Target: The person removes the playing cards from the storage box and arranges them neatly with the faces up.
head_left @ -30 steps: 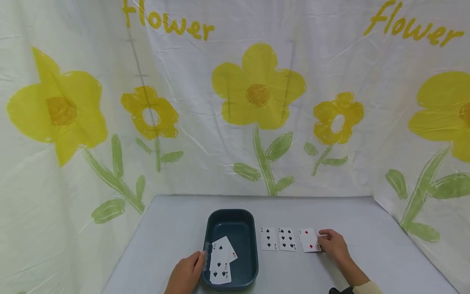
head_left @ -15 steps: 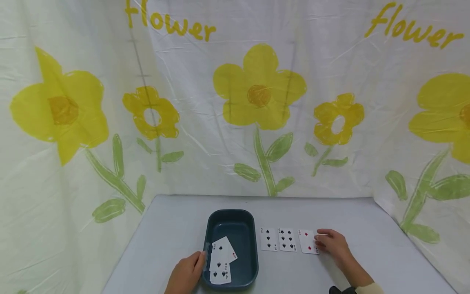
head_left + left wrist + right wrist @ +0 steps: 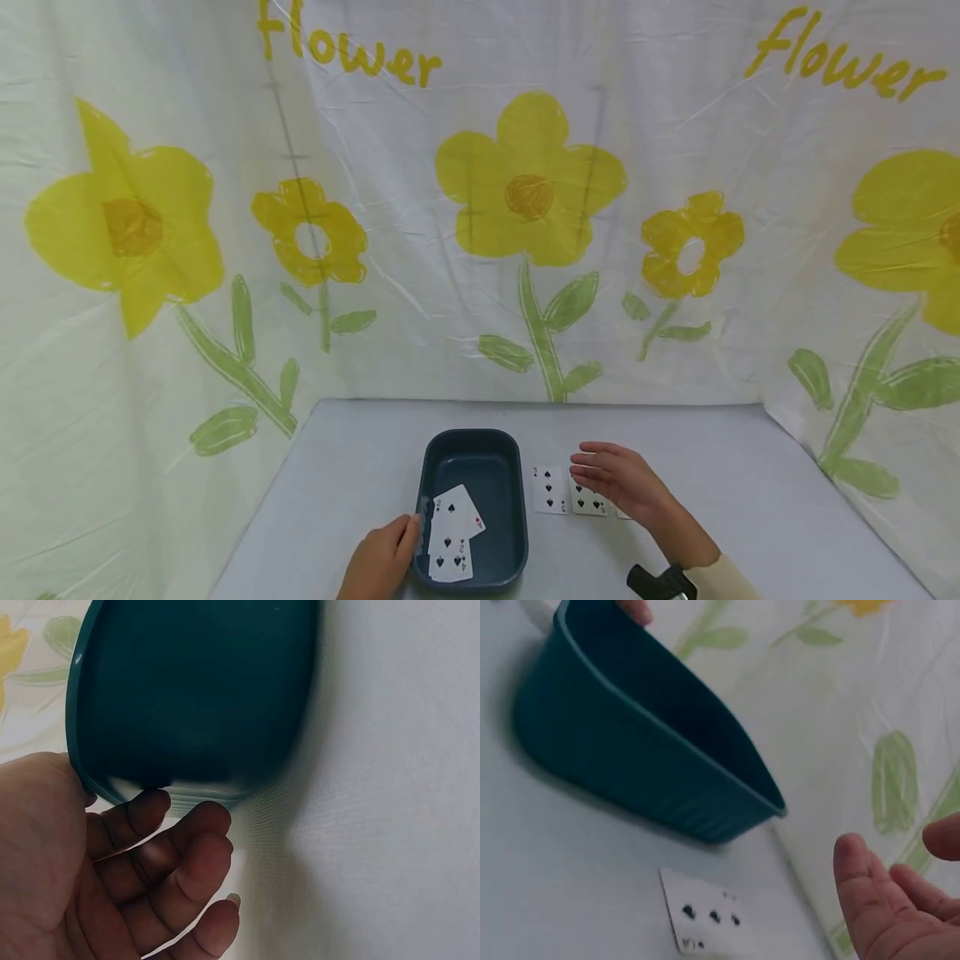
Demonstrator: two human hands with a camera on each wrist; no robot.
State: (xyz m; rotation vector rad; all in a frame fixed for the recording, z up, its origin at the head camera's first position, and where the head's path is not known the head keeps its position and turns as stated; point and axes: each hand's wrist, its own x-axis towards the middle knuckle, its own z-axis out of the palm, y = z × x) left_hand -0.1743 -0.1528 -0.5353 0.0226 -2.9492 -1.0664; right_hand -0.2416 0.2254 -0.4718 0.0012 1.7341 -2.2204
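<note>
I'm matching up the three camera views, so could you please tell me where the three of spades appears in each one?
Head: the three of spades lies low, slightly right of centre, just right of the teal bin.
Left wrist: not in this picture.
Right wrist: bottom centre, below the teal bin in the image.
Shared landmark: the teal bin, visible in all three.

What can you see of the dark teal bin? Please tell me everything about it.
The bin is dark teal, open-topped and rectangular, with rounded corners and a thin rim. It looks like plastic, with ridges showing on one wall. It stands upright on the pale table, left of the three of spades and apart from it. Overlapping playing cards lie inside, toward its near left. The left hand holds its left rim.
</note>
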